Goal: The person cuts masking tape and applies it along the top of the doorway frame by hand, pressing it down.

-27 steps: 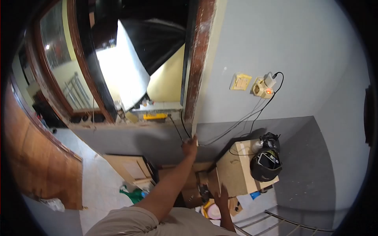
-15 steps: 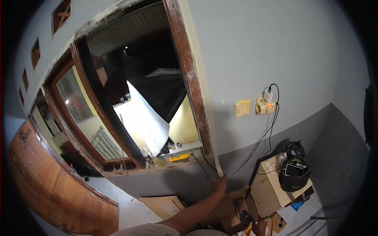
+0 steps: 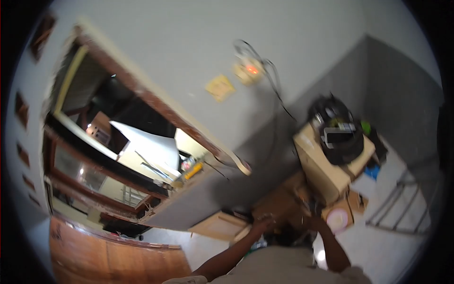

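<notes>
My left hand is low in the middle of the head view, over the dark clutter in front of my body. Its fingers are smeared by motion, and a small pale patch shows at them. My right hand is a short way to its right, near a blurred dark tool-like thing. Its fingers look curled, but what is in them cannot be made out. Behind both hands stands an open cardboard box. A beige strip hangs beside the window frame, apart from both hands.
A yellow-handled tool lies on the window sill. To the right, a black bag sits on a pale box. A metal rack stands on the floor at right. A wooden panel leans by the wall.
My view has turned and tilted down to the right. My left hand has left the lower end of the beige strip and come down towards my body. My right hand shows more fully now.
</notes>
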The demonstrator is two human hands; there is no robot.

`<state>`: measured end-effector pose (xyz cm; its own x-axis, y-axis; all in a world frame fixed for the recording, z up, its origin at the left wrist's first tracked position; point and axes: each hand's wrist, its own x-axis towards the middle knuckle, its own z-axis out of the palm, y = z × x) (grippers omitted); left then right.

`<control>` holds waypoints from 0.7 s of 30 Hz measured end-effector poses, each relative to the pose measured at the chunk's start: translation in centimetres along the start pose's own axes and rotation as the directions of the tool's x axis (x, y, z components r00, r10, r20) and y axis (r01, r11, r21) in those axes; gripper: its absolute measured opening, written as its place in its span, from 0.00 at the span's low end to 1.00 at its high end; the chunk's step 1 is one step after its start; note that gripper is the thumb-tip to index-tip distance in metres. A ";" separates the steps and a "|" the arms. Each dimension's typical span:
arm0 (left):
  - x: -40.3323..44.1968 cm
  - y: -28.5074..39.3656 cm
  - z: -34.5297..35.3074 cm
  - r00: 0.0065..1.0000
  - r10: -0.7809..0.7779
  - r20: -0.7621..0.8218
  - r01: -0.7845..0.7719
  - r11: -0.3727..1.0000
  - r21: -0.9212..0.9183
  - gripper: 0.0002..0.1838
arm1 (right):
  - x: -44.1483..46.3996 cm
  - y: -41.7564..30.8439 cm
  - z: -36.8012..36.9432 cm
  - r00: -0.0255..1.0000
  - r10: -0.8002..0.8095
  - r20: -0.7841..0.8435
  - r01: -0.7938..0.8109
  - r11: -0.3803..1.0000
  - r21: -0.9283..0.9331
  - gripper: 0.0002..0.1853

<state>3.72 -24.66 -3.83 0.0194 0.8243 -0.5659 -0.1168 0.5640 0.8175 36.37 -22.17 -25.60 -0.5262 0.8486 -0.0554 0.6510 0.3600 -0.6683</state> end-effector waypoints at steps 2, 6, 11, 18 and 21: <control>-2.6 -0.4 1.4 0.991 -0.102 -0.091 0.114 0.984 0.139 0.23 | 0.9 -0.3 -3.3 0.953 -0.130 0.272 0.181 0.968 -0.172 0.16; -5.7 -2.3 3.1 0.950 -0.273 -0.152 0.275 0.961 -0.005 0.20 | 1.2 -4.2 -8.5 0.996 -0.031 0.079 0.036 0.998 -0.058 0.20; -6.7 -4.9 1.8 0.957 -0.242 -0.160 0.269 0.948 0.172 0.22 | 2.1 -6.3 -13.6 0.969 0.126 0.215 -0.113 0.991 -0.072 0.21; -8.1 -13.7 -8.1 0.961 -0.205 -0.186 0.273 0.818 0.507 0.31 | 1.2 -4.1 -10.9 0.957 0.140 0.253 -0.121 0.988 -0.091 0.27; -10.8 -16.1 -11.7 0.899 -0.305 -0.314 0.435 0.693 0.574 0.39 | -1.5 -2.4 -9.2 0.975 0.137 0.173 -0.146 0.989 0.038 0.34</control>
<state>-6.24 -43.23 -12.12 -0.2589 0.5537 -0.7915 0.4977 0.7787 0.3820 40.67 -20.73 -17.11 -0.5185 0.8100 -0.2741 0.6994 0.2173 -0.6809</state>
